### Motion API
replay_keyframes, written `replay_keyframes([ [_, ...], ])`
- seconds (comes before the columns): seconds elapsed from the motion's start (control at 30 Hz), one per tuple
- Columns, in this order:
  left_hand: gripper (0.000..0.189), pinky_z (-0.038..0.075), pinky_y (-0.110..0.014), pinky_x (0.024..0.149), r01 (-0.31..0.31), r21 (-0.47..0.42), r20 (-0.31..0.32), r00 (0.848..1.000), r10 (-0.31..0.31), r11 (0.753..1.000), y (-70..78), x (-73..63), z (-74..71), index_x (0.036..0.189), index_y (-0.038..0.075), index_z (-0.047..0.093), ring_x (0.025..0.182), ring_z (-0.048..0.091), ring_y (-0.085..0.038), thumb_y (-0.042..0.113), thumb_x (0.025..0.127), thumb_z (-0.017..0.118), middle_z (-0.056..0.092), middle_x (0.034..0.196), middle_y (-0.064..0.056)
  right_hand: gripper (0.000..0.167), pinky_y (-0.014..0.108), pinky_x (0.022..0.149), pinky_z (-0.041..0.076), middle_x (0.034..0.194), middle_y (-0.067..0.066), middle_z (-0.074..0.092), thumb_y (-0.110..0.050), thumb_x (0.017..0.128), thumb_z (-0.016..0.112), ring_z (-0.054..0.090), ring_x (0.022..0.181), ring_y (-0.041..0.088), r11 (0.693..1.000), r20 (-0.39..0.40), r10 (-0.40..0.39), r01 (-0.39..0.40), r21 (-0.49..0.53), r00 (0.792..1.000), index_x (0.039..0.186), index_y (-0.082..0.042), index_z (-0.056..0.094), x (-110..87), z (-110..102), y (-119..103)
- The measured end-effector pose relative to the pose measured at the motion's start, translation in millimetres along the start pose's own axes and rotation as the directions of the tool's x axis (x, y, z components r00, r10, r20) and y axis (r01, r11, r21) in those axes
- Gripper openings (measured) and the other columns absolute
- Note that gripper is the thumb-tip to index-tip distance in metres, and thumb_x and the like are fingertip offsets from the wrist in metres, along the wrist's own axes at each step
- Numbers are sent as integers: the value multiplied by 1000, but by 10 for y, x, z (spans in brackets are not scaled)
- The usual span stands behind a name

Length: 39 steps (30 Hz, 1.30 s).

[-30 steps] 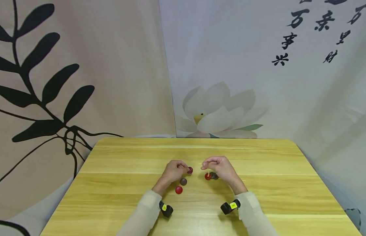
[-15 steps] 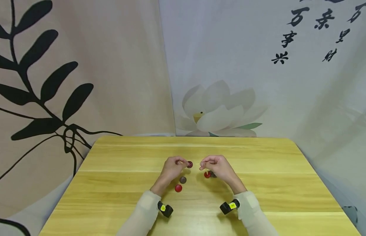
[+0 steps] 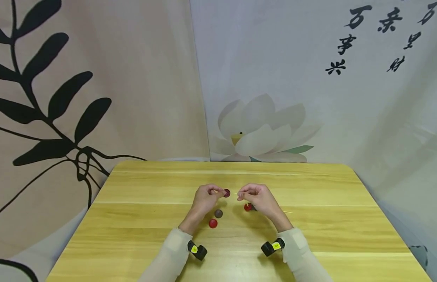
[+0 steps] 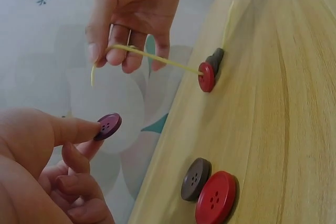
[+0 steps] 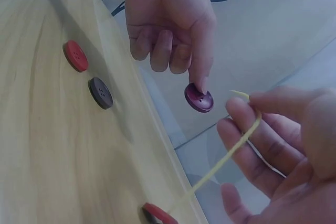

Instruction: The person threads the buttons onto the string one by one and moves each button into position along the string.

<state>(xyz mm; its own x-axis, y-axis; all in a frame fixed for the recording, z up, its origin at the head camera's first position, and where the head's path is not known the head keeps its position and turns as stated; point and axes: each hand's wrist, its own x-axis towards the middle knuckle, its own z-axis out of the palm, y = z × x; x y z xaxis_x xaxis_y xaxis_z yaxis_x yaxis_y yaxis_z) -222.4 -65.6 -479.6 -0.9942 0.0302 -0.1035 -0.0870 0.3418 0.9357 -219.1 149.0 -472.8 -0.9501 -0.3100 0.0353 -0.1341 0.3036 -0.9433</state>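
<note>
My left hand point(image 3: 205, 200) pinches a purple four-hole button point(image 4: 109, 126) by its edge between thumb and finger, up off the table. Facing it, my right hand point(image 3: 259, 199) pinches a yellow string point(image 5: 223, 161) near its end, and a short tip sticks out past the fingers toward the purple button. Button and string tip are apart. From the right hand the string runs down through a red button point(image 4: 206, 77), which stands on edge against dark grey-brown buttons point(image 4: 216, 60). The string's other end trails out behind these.
Left of centre on the wooden table point(image 3: 133, 235), a loose brown button point(image 3: 218, 214) and a loose red button point(image 3: 213, 223) lie close together. Each wrist bears a black camera. A fabric backdrop with a printed flower point(image 3: 264, 133) hangs behind the table's far edge.
My left hand has lifted the purple button up and away from the table, level with the string tip. The right hand has shifted slightly left, still pinching the string.
</note>
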Motion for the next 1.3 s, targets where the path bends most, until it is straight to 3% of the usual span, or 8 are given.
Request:
replay_keyframes([
  [0.2, 11, 31, -25, 50, 1, -37, -4, 1000, -2, 999, 22, -11, -2, 90, 11, 74, 54, 40, -12, 22, 90, 73, 48, 63, 3, 17, 43, 78, 54, 94, 11, 74, -11, 96, 64, 69, 93, 33, 1000, -5, -10, 10, -12, 1000, 104, 2, 70, 7, 30, -22],
  [0.3, 10, 30, -24, 49, 12, -52, -5, 1000, -12, 999, 26, -21, -2, 90, 12, 74, 53, 39, -12, 22, 90, 73, 47, 63, 3, 14, 36, 73, 53, 96, 15, 74, -8, 96, 63, 69, 90, 28, 1000, -2, -11, 11, -10, 1000, 103, 1, 70, 0, 38, -64],
  [0.4, 10, 30, -24, 49, 14, -61, 3, 1000, -14, 998, 19, -32, 1, 90, 11, 74, 53, 39, -12, 21, 90, 73, 47, 64, 3, 12, 28, 65, 49, 96, 19, 73, -4, 96, 62, 69, 85, 18, 1000, 3, -24, 24, -6, 1000, 101, 2, 70, -62, 34, -200],
  [0.53, 12, 29, -24, 48, 22, -78, 25, 999, -20, 997, 19, -49, -4, 92, 11, 74, 52, 37, -12, 22, 91, 73, 47, 64, 3, 11, 24, 66, 50, 95, 21, 72, -1, 95, 61, 68, 83, 12, 999, -1, -37, 37, -7, 999, 99, 2, 70, -147, 34, -381],
  [0.67, 13, 28, -24, 48, 32, -107, 42, 999, -28, 994, 43, -65, -17, 94, 11, 73, 52, 35, -11, 23, 91, 72, 47, 67, 3, 11, 25, 75, 52, 94, 20, 72, -1, 95, 60, 68, 83, 13, 999, -13, -38, 38, -7, 999, 99, 4, 70, -169, 51, -424],
  [0.97, 14, 30, -23, 51, 26, -133, 38, 999, -21, 991, 108, -85, -2, 96, 9, 73, 57, 37, -11, 22, 91, 72, 48, 70, 3, 10, 27, 74, 53, 92, 19, 72, 0, 94, 61, 68, 83, 16, 997, -41, -72, 71, -22, 997, 97, 4, 70, -153, 83, -404],
  [1.3, 13, 32, -24, 55, 27, -141, 30, 999, -23, 990, 100, -85, 24, 94, 10, 72, 63, 41, -13, 23, 91, 72, 48, 72, 3, 10, 39, 82, 51, 91, 17, 74, 0, 93, 62, 67, 87, 21, 996, -70, -78, 74, -52, 994, 96, 4, 70, -162, 104, -404],
])
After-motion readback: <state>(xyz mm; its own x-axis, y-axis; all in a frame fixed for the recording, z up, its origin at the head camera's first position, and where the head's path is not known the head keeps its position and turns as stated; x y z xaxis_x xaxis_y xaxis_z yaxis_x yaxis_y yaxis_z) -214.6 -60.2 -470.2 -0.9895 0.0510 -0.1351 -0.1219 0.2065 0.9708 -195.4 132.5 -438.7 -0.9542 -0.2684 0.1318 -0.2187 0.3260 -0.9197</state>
